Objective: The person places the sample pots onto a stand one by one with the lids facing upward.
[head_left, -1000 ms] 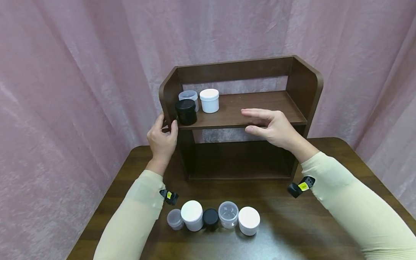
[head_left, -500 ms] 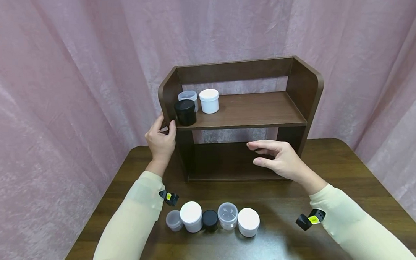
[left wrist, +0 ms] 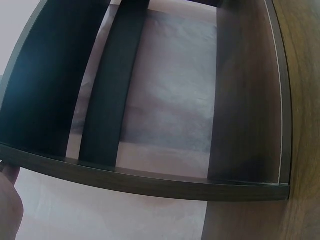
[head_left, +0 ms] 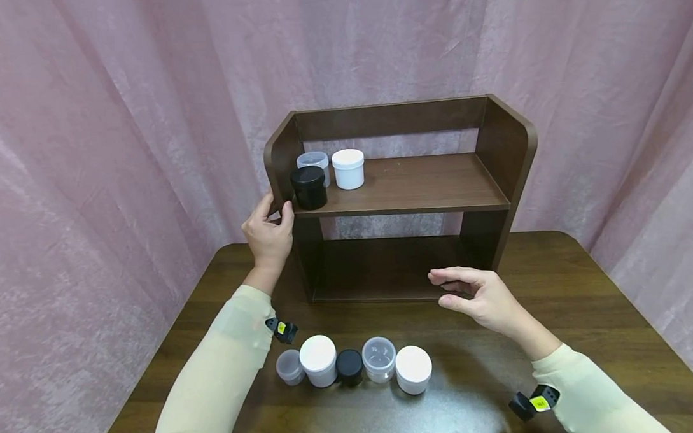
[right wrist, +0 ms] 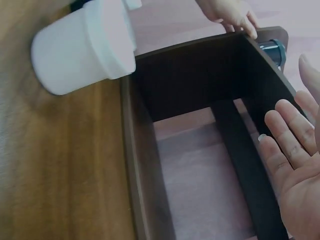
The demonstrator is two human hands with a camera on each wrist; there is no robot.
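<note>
A dark brown two-level wooden shelf (head_left: 416, 184) stands at the back of the table. My left hand (head_left: 274, 215) grips its left side panel, thumb on the front edge; the left wrist view shows only the shelf's edge (left wrist: 150, 181) and a fingertip (left wrist: 7, 197). My right hand (head_left: 442, 289) hovers open and holds nothing, low in front of the shelf's bottom right; its fingers (right wrist: 292, 162) look relaxed in the right wrist view. On the upper board stand a black jar (head_left: 310, 187), a clear jar (head_left: 314, 160) and a white jar (head_left: 348, 168).
Near the front of the dark table (head_left: 578, 301) several jars stand in a row: small clear (head_left: 291, 366), white (head_left: 318, 360), small black (head_left: 349, 367), clear (head_left: 378, 358), white (head_left: 413, 369). The last white jar (right wrist: 82, 47) shows in the right wrist view. A pink curtain (head_left: 127, 107) hangs behind.
My right hand has come down from the upper board to just above the table in front of the shelf. The left hand keeps its grip; the jars have not moved.
</note>
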